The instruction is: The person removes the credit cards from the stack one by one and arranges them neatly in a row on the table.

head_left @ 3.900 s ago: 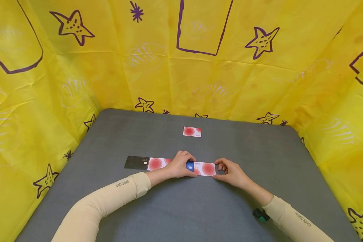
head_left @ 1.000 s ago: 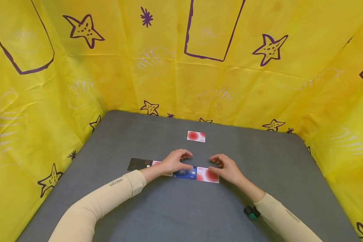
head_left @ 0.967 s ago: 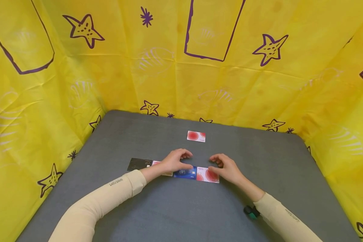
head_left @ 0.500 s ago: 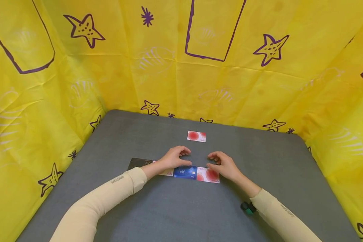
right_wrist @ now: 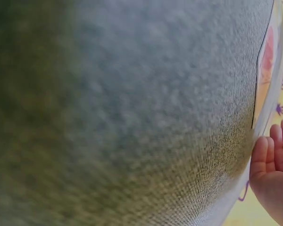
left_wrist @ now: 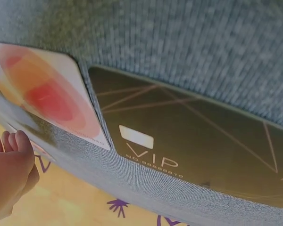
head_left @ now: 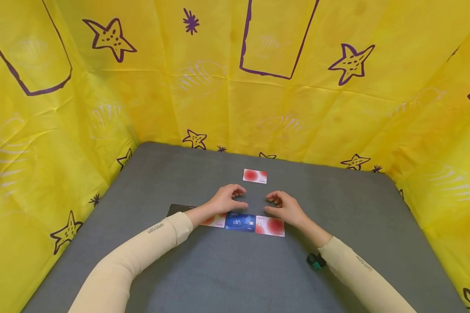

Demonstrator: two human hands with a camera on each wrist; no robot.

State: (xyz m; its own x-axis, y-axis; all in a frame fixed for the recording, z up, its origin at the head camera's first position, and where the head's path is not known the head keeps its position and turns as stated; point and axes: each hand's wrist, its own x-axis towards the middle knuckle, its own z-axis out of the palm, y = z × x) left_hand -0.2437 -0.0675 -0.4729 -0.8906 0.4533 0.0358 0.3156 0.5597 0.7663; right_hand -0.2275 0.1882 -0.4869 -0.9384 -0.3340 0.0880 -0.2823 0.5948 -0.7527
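A row of cards lies edge to edge on the table. From left to right come a black VIP card point(head_left: 176, 209) point(left_wrist: 188, 141), a white card with red circles point(head_left: 217, 221) point(left_wrist: 42, 89), a blue VIP card point(head_left: 240, 222) and a second red-circled card point(head_left: 270, 226). My left hand point(head_left: 225, 199) point(left_wrist: 9, 176) hovers just beyond the blue card, fingers loosely bent and holding nothing; its forearm covers part of the black card. Beyond the row's right end, my right hand point(head_left: 287, 208) point(right_wrist: 276, 181) is equally relaxed, thumb and fingers apart.
Another red-circled card point(head_left: 254, 176) lies alone towards the back of the grey table point(head_left: 219, 274). Yellow patterned cloth point(head_left: 227, 100) rises behind and at both sides. A small black and green device point(head_left: 316, 261) sits at my right cuff.
Earlier my right hand pinched the rightmost red-circled card beside the blue one; it has let go. Both hands have since drawn back from the row, towards the far side. The cards stay put.
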